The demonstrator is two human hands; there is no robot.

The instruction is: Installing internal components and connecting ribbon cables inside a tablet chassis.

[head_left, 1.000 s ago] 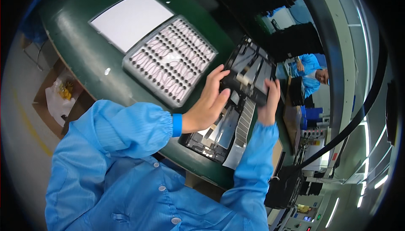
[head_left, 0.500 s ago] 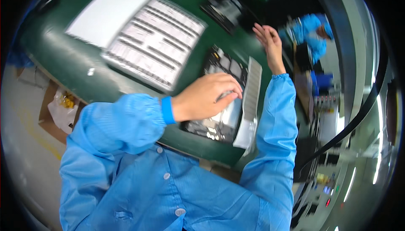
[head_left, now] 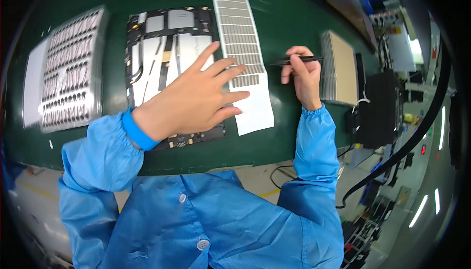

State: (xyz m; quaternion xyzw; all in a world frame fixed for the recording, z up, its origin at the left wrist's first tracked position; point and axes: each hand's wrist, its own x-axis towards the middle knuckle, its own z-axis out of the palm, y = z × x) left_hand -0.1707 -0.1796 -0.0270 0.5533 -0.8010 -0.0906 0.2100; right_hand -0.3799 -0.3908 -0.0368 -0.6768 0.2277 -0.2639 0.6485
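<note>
My left hand, fingers spread, reaches across an opened tablet-like device with silver battery panels and black edges. Its fingertips lie over the lower part of a sheet of small grey rectangular stickers, whose bare white backing hangs below. A blue band circles that wrist. To the right of the sheet, my right hand is closed on slim black tweezers, held level above the table with the tip toward the sheet. The tweezers' tip looks too small to tell whether it carries anything.
On the left, a clear tray holds rows of small wired parts, with a white sheet beside it. A stack of trays topped by a tan board stands at right, near a black box. The green table has its edge close to me.
My view has swung, so the device and sheet appear further left and straighter. My right hand has come down from its raised, outstretched pose and now holds tweezers. My left fingers have spread over the sheet.
</note>
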